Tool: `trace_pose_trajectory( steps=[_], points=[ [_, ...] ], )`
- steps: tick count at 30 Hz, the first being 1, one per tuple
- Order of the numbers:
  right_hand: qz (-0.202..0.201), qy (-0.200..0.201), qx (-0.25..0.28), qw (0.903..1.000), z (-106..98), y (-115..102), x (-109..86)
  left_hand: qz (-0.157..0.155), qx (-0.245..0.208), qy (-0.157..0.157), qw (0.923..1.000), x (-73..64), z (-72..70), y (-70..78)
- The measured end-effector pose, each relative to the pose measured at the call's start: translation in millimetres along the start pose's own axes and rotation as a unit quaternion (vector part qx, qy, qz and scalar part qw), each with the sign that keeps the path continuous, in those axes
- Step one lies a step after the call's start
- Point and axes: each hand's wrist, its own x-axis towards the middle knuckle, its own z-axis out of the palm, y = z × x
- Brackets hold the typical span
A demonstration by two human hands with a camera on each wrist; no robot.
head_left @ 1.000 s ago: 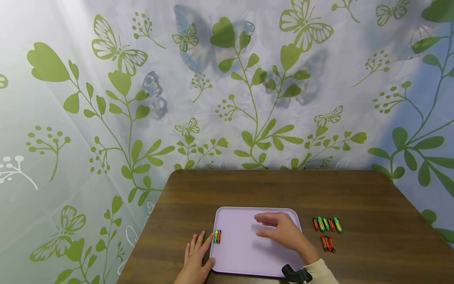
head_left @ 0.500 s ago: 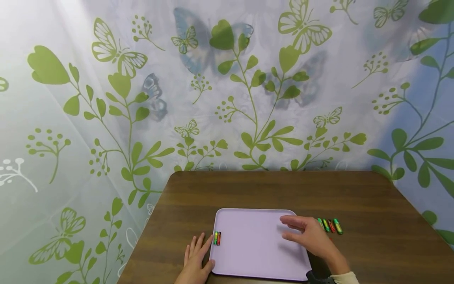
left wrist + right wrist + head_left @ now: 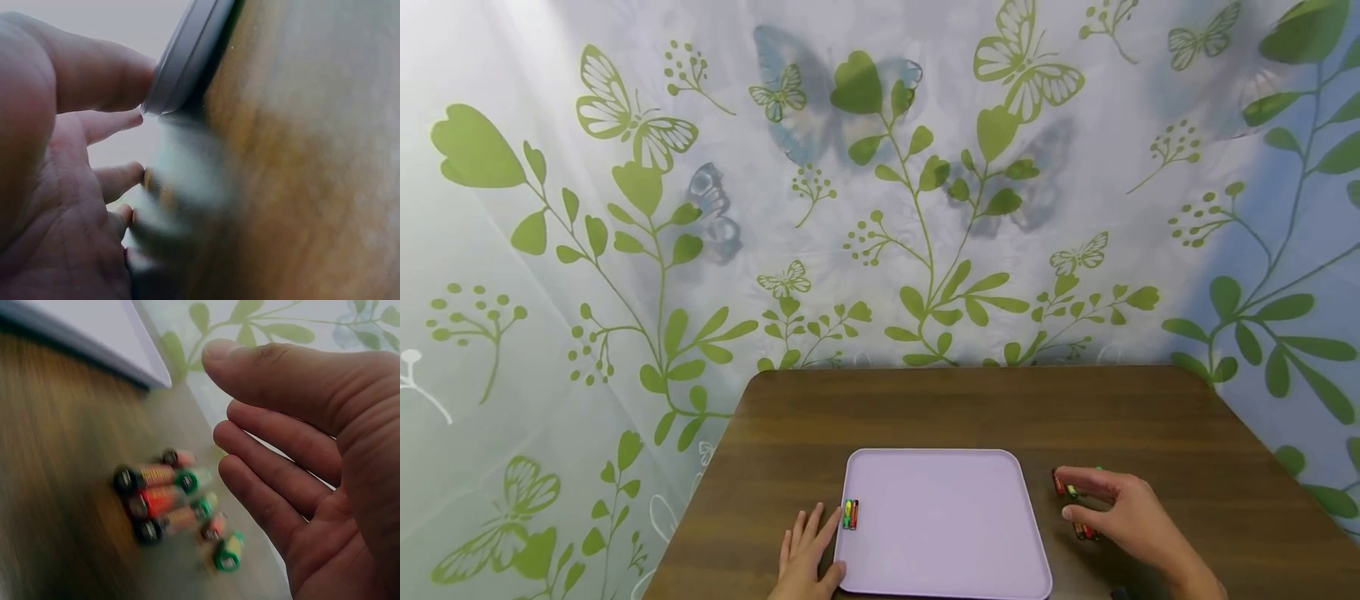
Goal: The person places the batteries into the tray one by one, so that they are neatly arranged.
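My left hand [image 3: 805, 557] rests on the table with its fingers straight, its thumb and fingertips touching the left edge of a lilac tray [image 3: 943, 529]. Inside that edge lie two batteries side by side, a green-yellow battery [image 3: 847, 513] and a red-black battery [image 3: 854, 514]. My right hand [image 3: 1127, 510] hovers right of the tray, thumb and fingers apart and holding nothing. Below it are several loose batteries, partly hidden in the head view. The right wrist view shows them in two rows, among them a red battery [image 3: 156, 501] and a green battery [image 3: 229, 553], slightly blurred.
The dark wooden table [image 3: 970, 408] extends behind and to both sides of the tray. Behind it hangs a pale cloth [image 3: 880, 208] printed with green leaves and butterflies.
My right hand has moved from above the tray to the right, over the loose batteries. The left hand stays at the tray's edge. The head view has shifted slightly.
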Motion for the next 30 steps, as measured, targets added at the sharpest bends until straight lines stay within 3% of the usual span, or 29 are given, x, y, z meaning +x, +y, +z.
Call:
trace_pose_trajectory(
  steps=[7,16,27,30],
  points=[
    [0.025,-0.011,-0.043,0.9987,-15,11,-11.9,-0.002,0.022,0.007,0.9997,2.2,-0.2,-2.4],
    [0.034,-0.021,-0.099,0.9943,-25,25,-20.8,0.006,0.041,0.02,0.9989,4.4,0.0,6.4],
    [0.058,-0.03,-0.128,0.9896,-22,27,-26.2,0.004,0.047,0.009,0.9989,0.8,-0.7,7.6],
    [0.049,-0.021,-0.147,0.9877,-17,27,-28.8,0.004,0.048,0.01,0.9988,-0.5,0.5,5.6]
  ],
)
